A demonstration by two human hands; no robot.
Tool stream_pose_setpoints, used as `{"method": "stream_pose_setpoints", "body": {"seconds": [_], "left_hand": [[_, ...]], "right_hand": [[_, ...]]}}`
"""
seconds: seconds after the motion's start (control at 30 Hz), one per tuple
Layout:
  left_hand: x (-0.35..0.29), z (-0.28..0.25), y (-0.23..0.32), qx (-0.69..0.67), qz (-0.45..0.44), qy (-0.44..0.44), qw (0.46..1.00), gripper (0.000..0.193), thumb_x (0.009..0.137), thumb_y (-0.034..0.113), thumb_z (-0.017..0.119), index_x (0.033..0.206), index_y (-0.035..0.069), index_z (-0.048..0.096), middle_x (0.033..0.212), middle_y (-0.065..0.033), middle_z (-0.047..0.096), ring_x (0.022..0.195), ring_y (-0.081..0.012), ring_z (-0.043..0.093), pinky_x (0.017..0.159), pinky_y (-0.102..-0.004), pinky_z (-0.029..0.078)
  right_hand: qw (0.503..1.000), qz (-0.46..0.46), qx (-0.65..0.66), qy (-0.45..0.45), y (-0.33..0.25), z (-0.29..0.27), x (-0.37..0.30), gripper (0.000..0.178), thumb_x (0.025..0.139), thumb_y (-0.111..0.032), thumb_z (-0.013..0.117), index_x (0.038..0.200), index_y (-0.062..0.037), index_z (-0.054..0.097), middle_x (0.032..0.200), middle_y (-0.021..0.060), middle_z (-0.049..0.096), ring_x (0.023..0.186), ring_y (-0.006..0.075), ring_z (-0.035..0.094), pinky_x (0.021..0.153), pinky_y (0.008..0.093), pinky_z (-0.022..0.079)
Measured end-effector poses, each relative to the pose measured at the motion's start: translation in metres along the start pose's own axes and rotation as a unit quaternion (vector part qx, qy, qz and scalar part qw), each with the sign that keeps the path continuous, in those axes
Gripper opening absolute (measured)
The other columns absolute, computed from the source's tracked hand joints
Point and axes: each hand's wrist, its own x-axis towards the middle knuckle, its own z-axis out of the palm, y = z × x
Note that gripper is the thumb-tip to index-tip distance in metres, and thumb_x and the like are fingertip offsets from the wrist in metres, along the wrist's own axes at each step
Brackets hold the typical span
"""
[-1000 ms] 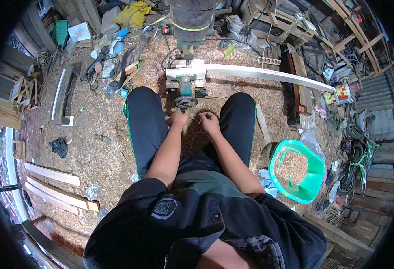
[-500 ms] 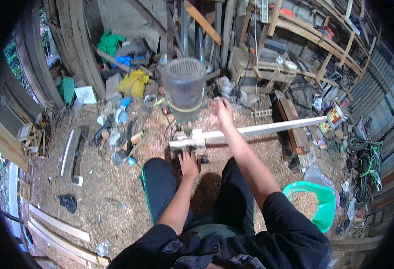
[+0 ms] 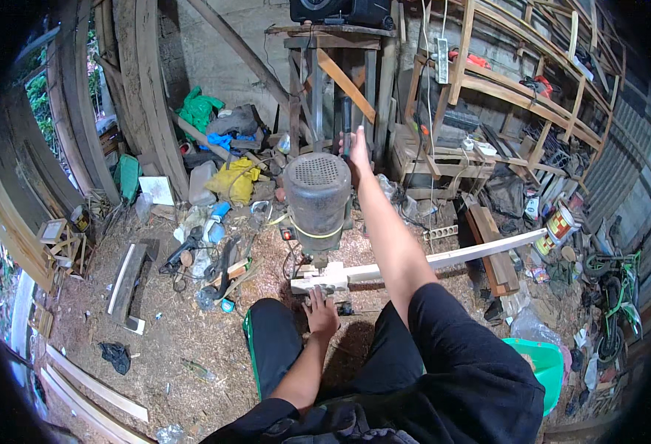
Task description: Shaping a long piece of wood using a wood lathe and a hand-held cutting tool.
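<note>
A bench drilling or mortising machine with a grey cylindrical motor (image 3: 316,185) stands in front of me, a yellow-green band round its lower part. Under its bit lies a short pale wooden block (image 3: 319,283), beside a long pale beam (image 3: 444,257) that runs off to the right. My left hand (image 3: 321,314) rests with its fingers stretched out against the near side of the block. Beyond the motor's right side, my right hand (image 3: 356,150) is closed round a dark upright lever handle (image 3: 346,115). The bit's tip is too small to make out.
Stacked brown timbers (image 3: 491,248) support the beam's right part. A green tub (image 3: 544,362) stands by my right leg, with a small green bike (image 3: 618,296) farther right. Wood offcuts, bags and a curved wooden piece (image 3: 129,285) lie on the shaving-covered floor.
My right hand has reached forward and closed on the lever handle. My left hand stays by the block. The view has tilted up, bringing more of the back wall in.
</note>
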Motion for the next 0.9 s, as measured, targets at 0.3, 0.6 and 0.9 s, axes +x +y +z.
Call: {"method": "stream_pose_setpoints", "body": {"seconds": [0.3,0.6,0.9], "left_hand": [[-0.007,-0.005,0.004,0.023,0.010,-0.043,0.999,0.041,0.099,0.029,0.048,0.135,0.012,0.054,0.165,-0.0230,0.011,0.152,-0.0437,0.011,0.116,-0.0655,0.020],[-0.004,0.000,-0.007,-0.026,0.046,-0.005,0.999,0.039,0.093,0.032,0.061,0.122,0.005,0.058,0.161,-0.0283,0.017,0.150,-0.0474,0.016,0.109,-0.0614,0.036],[-0.051,-0.017,0.003,-0.186,-0.040,0.134,0.972,0.067,0.082,0.035,0.079,0.132,0.001,0.051,0.155,-0.0341,0.022,0.143,-0.0535,0.024,0.116,-0.0560,0.030]], "right_hand": [[0.999,0.035,-0.020,-0.030,-0.062,0.016,-0.061,0.069,0.099,-0.070,0.032,0.110,-0.0086,0.061,0.076,-0.0032,0.054,0.066,0.0118,0.046,0.067,0.0267,0.041],[0.997,-0.071,0.039,-0.004,-0.054,0.021,-0.118,0.063,0.102,-0.063,0.027,0.096,-0.0110,0.061,0.073,0.0003,0.056,0.068,0.0168,0.051,0.070,0.0301,0.041],[0.997,-0.081,-0.011,-0.013,-0.088,0.038,-0.125,0.056,0.099,-0.068,0.040,0.088,-0.0167,0.060,0.071,-0.0036,0.056,0.063,0.0119,0.054,0.058,0.0259,0.042]]}}
